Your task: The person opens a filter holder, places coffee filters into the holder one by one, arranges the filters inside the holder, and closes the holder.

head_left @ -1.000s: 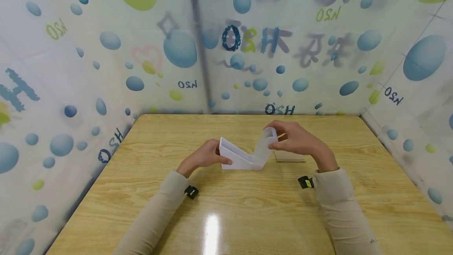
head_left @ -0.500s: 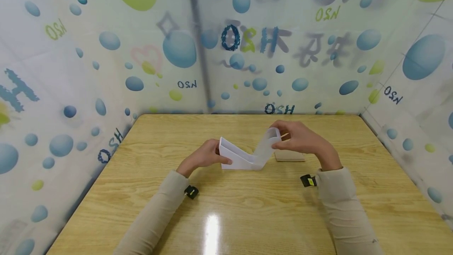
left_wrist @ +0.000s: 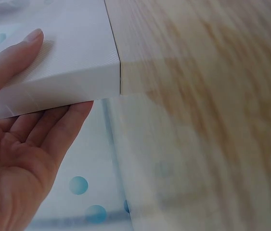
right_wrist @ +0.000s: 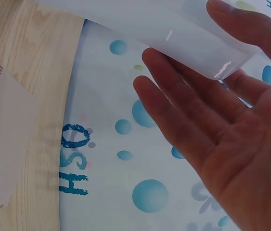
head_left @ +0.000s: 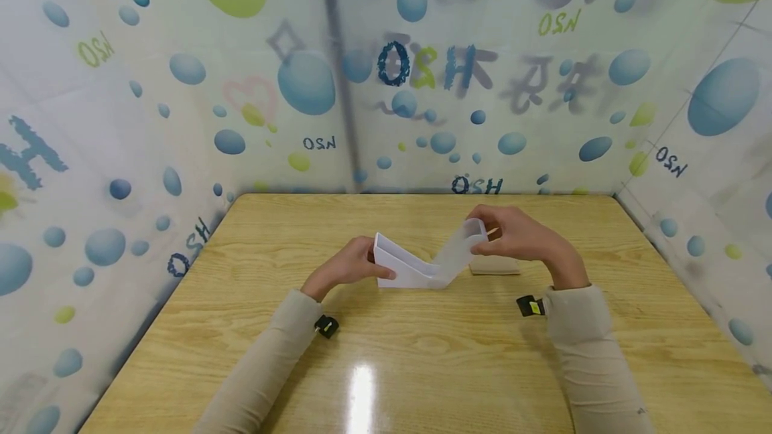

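A white plastic box (head_left: 401,273) with a slanted open top stands mid-table, its frosted lid (head_left: 455,254) swung up to the right from a joint at the low end. My left hand (head_left: 350,261) grips the box's tall left end. In the left wrist view, the thumb lies on the broad ribbed face of the white box (left_wrist: 77,57), with the fingers under its edge. My right hand (head_left: 512,236) holds the far end of the lid. The right wrist view shows the thumb on one side of the translucent lid (right_wrist: 188,41) and fingers on the other.
Behind the lid, a flat beige pad (head_left: 494,265) lies on the wooden table (head_left: 422,360). The right wrist view shows a toothed edge along the pad (right_wrist: 10,139). A patterned curtain-like wall (head_left: 253,159) rises past the table's far edge. Black wrist straps sit at both sleeves.
My right hand has moved to the right, tilting the lid further away from the white box. The left hand and the box have stayed in place.
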Motion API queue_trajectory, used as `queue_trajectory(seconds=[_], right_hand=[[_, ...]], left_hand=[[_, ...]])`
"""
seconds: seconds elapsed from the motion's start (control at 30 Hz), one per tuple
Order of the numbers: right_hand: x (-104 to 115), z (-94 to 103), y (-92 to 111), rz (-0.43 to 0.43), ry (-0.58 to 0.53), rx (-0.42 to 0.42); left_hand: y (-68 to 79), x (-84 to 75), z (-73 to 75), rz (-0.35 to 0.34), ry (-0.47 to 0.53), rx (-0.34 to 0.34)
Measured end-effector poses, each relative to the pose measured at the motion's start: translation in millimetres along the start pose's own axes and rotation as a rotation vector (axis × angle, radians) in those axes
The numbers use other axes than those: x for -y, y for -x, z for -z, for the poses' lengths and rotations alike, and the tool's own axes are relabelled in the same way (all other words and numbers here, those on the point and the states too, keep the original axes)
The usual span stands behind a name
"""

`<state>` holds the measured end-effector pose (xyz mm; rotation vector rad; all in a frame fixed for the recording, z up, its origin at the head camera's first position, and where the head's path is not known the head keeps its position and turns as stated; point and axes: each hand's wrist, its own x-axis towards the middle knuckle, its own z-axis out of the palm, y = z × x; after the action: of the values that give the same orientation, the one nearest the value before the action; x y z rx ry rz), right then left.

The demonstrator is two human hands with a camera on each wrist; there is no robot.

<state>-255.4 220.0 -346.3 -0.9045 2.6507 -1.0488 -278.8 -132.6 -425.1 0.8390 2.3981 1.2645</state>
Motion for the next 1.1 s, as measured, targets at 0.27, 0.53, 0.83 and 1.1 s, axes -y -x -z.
queue_trajectory(seconds=[0.27, 0.53, 0.83, 1.1], right_hand=[[-2.9, 3.0, 2.9, -0.012, -0.022, 0.007], [-5.8, 6.1, 6.2, -0.034, -0.064, 0.031], [-9.3, 7.4, 8.4, -0.064, -0.05, 0.039], [-9.3, 8.7, 10.0, -0.092, -0.055, 0.061]], left_hand=[[-0.7, -0.7, 0.1, -0.005, -0.012, -0.009], [-1.4, -1.9, -0.2, -0.005, -0.018, -0.004], [-0.8, -1.7, -0.5, -0.01, -0.01, 0.002], [0.3, -1.6, 0.0, -0.005, 0.0, 0.0]])
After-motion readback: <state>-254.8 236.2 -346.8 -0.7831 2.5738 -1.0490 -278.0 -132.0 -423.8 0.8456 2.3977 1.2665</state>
